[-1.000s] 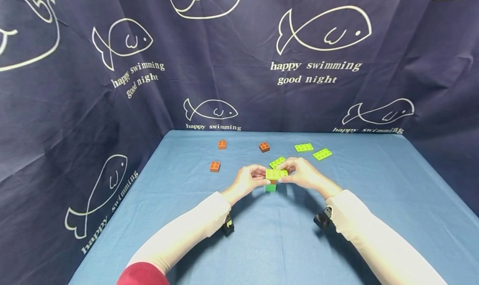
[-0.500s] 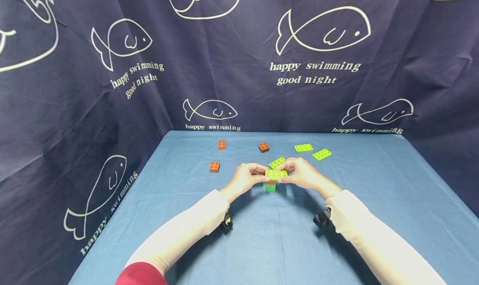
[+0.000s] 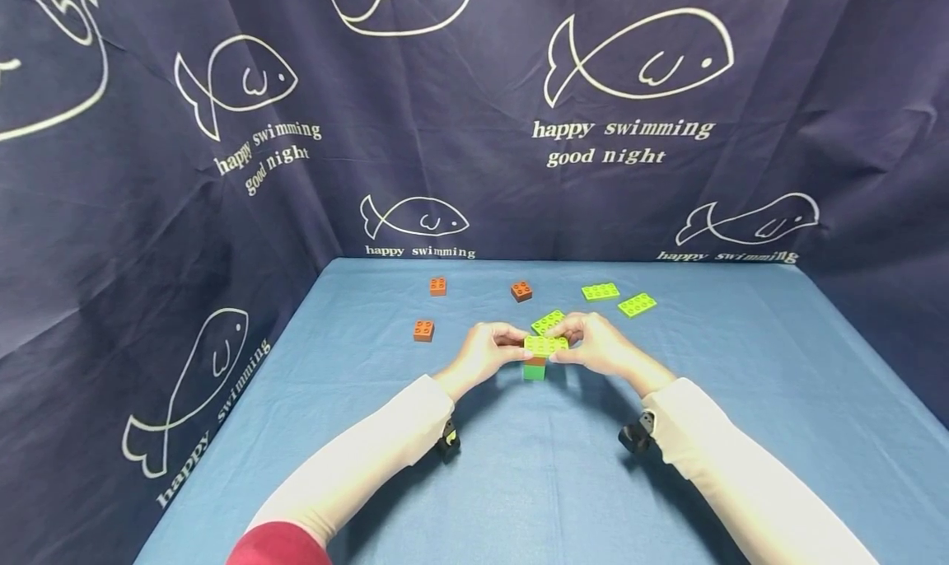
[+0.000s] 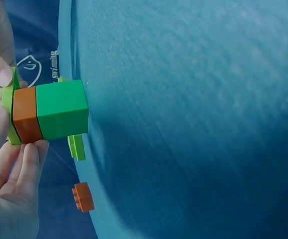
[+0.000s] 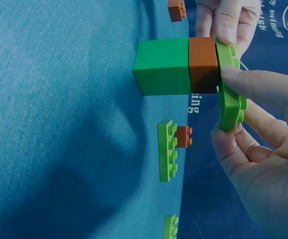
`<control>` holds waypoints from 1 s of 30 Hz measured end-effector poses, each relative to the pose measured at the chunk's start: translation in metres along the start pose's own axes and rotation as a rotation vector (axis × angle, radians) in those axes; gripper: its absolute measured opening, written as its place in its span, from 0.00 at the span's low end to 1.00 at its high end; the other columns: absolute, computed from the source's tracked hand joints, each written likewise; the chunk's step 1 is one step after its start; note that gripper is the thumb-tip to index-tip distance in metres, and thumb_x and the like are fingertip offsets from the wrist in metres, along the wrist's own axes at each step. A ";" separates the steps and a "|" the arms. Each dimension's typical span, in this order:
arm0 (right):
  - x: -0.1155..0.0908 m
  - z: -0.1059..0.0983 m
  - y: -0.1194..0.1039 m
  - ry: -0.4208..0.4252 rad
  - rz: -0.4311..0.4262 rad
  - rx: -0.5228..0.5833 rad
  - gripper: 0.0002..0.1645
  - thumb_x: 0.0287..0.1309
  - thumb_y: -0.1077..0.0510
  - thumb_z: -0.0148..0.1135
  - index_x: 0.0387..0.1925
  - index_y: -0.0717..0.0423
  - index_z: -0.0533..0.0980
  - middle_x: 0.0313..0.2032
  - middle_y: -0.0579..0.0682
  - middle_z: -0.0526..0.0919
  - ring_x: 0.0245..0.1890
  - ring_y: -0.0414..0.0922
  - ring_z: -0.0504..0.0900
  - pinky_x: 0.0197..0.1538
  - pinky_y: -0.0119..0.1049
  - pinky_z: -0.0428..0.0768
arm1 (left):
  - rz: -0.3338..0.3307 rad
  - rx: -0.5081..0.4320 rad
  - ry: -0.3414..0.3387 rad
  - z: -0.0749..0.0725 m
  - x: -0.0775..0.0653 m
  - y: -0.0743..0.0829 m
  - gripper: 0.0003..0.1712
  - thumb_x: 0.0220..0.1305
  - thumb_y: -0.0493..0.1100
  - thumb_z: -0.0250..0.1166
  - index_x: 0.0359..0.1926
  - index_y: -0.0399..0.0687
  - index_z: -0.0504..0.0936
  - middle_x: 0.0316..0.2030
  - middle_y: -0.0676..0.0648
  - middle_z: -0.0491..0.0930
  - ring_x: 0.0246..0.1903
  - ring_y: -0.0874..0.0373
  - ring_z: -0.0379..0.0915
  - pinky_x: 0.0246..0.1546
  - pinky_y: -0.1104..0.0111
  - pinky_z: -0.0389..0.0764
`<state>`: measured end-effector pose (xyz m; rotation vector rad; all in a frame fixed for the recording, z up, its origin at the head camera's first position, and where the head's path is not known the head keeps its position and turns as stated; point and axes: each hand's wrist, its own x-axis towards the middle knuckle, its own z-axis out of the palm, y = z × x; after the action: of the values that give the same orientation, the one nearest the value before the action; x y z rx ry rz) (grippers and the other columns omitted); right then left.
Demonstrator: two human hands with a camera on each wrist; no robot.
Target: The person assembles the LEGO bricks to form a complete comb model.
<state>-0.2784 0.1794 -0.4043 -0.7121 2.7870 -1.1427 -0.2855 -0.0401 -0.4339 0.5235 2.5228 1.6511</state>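
Observation:
A stack stands on the cloth: a tall green block (image 3: 534,372) at the bottom, an orange-brown brick (image 3: 535,361) on it, and a lime-green studded plate (image 3: 546,345) on top. The plate overhangs the brick to the right; a thin dark line runs between them in the right wrist view. My left hand (image 3: 483,352) pinches the plate's left end, its fingertips beside the orange-brown brick in the left wrist view. With thumb in front and fingers behind, my right hand (image 3: 602,344) pinches the overhanging right end. Fingers partly cover both plate ends.
Just behind the stack lies another lime plate (image 3: 548,323). Two more, a back plate (image 3: 600,291) and a front plate (image 3: 638,305), lie to the right. Loose orange bricks sit at back left (image 3: 438,287), left (image 3: 423,330) and back middle (image 3: 521,291). A fish-print curtain (image 3: 445,120) borders the table.
Since a second ago, the left fingers have shifted slightly on the plate, and more of the orange-brown brick shows beneath it. Since half a second ago, hands and stack look nearly still.

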 end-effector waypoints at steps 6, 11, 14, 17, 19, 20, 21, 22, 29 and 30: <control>0.005 0.002 -0.003 -0.004 -0.019 0.017 0.19 0.48 0.62 0.74 0.45 0.61 0.83 0.41 0.56 0.84 0.41 0.50 0.81 0.50 0.49 0.82 | -0.027 0.028 -0.001 -0.006 0.002 0.001 0.15 0.51 0.39 0.75 0.42 0.44 0.87 0.38 0.45 0.88 0.37 0.59 0.85 0.36 0.74 0.83; 0.002 0.001 -0.004 0.009 -0.040 -0.027 0.20 0.48 0.63 0.74 0.45 0.62 0.82 0.40 0.56 0.83 0.40 0.50 0.81 0.49 0.51 0.82 | -0.035 0.058 -0.010 -0.003 0.005 0.000 0.14 0.52 0.40 0.75 0.42 0.45 0.87 0.38 0.46 0.88 0.37 0.59 0.85 0.36 0.74 0.83; -0.001 0.003 -0.004 0.020 -0.052 -0.058 0.19 0.47 0.62 0.74 0.44 0.62 0.83 0.39 0.54 0.83 0.38 0.49 0.79 0.47 0.52 0.82 | -0.040 0.054 -0.010 0.000 0.004 -0.001 0.14 0.52 0.40 0.75 0.42 0.45 0.88 0.37 0.46 0.88 0.37 0.60 0.85 0.35 0.75 0.82; -0.005 0.005 -0.002 0.029 -0.035 -0.050 0.19 0.48 0.61 0.74 0.45 0.61 0.83 0.40 0.55 0.84 0.38 0.48 0.80 0.47 0.51 0.82 | -0.036 0.057 -0.009 0.003 0.003 -0.001 0.14 0.51 0.40 0.75 0.42 0.45 0.88 0.38 0.46 0.88 0.37 0.60 0.85 0.35 0.76 0.82; -0.007 0.005 -0.002 0.029 0.001 -0.024 0.20 0.49 0.60 0.73 0.45 0.61 0.82 0.42 0.56 0.85 0.38 0.48 0.81 0.46 0.49 0.82 | -0.031 0.051 -0.011 0.004 0.002 0.000 0.14 0.52 0.39 0.75 0.42 0.45 0.88 0.38 0.46 0.88 0.37 0.59 0.85 0.35 0.75 0.82; -0.007 0.006 -0.001 0.031 0.017 -0.012 0.20 0.49 0.60 0.73 0.46 0.61 0.82 0.43 0.57 0.85 0.39 0.48 0.82 0.46 0.48 0.83 | -0.027 0.050 -0.010 0.005 0.002 0.000 0.14 0.52 0.39 0.75 0.42 0.45 0.88 0.38 0.46 0.88 0.38 0.59 0.85 0.35 0.75 0.82; -0.008 0.006 -0.002 0.031 0.032 0.001 0.20 0.50 0.60 0.72 0.47 0.62 0.82 0.44 0.58 0.85 0.39 0.48 0.82 0.46 0.47 0.83 | -0.023 0.046 -0.007 0.005 0.001 0.000 0.13 0.52 0.39 0.75 0.41 0.45 0.88 0.38 0.46 0.87 0.37 0.59 0.85 0.35 0.75 0.83; -0.008 0.007 -0.002 0.033 0.045 0.013 0.21 0.50 0.60 0.72 0.47 0.62 0.81 0.45 0.58 0.85 0.39 0.48 0.83 0.45 0.47 0.83 | -0.021 0.038 -0.005 0.005 0.001 0.000 0.13 0.52 0.39 0.75 0.41 0.45 0.88 0.37 0.46 0.87 0.37 0.58 0.85 0.35 0.74 0.83; -0.012 0.012 -0.003 0.079 0.028 -0.009 0.21 0.50 0.60 0.72 0.47 0.62 0.81 0.46 0.59 0.84 0.41 0.51 0.83 0.47 0.50 0.83 | -0.032 -0.012 0.015 0.006 -0.001 -0.006 0.13 0.50 0.39 0.76 0.40 0.45 0.88 0.36 0.46 0.88 0.34 0.61 0.84 0.34 0.74 0.82; -0.012 0.012 -0.003 0.090 0.022 -0.019 0.21 0.49 0.59 0.73 0.47 0.61 0.82 0.46 0.59 0.84 0.41 0.51 0.83 0.47 0.50 0.83 | -0.032 -0.016 0.014 0.006 0.000 -0.006 0.14 0.50 0.39 0.76 0.40 0.45 0.88 0.36 0.46 0.88 0.34 0.61 0.84 0.34 0.74 0.82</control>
<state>-0.2640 0.1751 -0.4124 -0.6455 2.8756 -1.1746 -0.2852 -0.0370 -0.4414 0.4689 2.5115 1.6683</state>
